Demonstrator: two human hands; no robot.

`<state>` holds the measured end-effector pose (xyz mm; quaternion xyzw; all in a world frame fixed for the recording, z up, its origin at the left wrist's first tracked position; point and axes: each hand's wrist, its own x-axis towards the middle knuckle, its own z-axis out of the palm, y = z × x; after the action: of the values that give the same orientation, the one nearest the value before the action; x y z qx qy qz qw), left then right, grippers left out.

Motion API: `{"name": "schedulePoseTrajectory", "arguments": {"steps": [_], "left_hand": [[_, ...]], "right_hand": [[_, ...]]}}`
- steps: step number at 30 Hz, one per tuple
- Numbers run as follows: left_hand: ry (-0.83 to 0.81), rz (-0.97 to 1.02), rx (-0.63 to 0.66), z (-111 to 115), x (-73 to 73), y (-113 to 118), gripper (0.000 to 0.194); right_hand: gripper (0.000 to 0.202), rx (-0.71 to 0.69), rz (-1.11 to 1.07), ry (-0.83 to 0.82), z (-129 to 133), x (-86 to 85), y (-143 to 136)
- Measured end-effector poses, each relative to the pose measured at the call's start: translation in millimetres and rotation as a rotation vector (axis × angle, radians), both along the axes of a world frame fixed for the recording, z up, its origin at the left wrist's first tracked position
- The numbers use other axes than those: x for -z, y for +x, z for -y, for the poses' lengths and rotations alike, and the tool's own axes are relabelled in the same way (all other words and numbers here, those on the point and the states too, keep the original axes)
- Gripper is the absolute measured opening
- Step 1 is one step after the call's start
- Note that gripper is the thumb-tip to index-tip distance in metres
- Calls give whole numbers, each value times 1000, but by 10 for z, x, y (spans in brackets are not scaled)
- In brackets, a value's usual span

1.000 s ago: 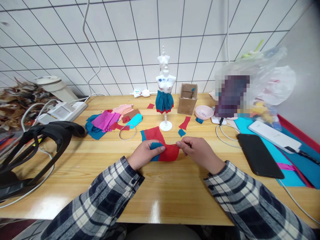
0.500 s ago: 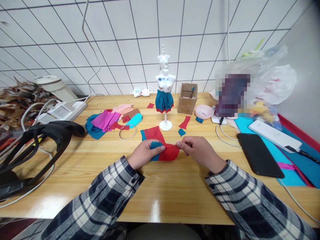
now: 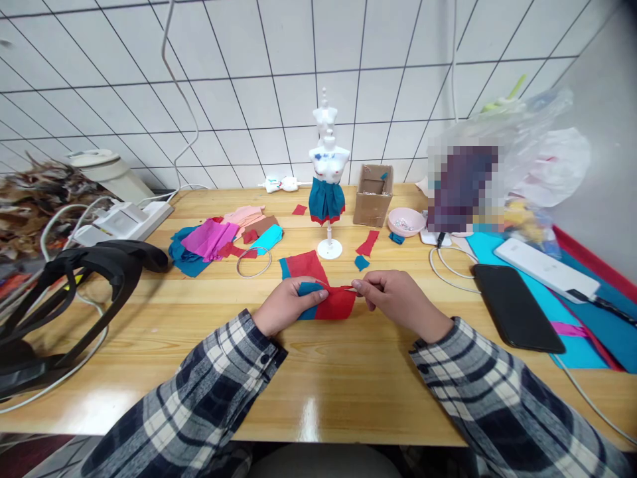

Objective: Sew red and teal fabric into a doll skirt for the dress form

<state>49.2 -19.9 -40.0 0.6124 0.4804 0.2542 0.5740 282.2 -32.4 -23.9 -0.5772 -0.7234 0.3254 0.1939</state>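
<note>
Pinching part-hidden cloth (image 3: 337, 305) — left hand (image 3: 283, 306)

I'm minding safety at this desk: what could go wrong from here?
The thin item in the right hand is too small to identify; if sharp, it might prick the nearby left hand.
The red and blue cloth is only pinched, so it could slip.
The small blue fabric scrap lies near the right hand and might get brushed aside.

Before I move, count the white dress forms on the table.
3: the skirted form in front, the rear form directly behind it, partly hidden, and the lying form to their left by the wall.
</note>
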Motion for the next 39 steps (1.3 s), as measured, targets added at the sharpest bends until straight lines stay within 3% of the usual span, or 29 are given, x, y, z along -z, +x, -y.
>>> {"name": "schedulePoseTrajectory", "arguments": {"steps": [39], "left_hand": [[-16, 21, -14, -3, 41, -5, 34]], "right_hand": [[49, 2, 47, 40, 7, 31, -3]]}}
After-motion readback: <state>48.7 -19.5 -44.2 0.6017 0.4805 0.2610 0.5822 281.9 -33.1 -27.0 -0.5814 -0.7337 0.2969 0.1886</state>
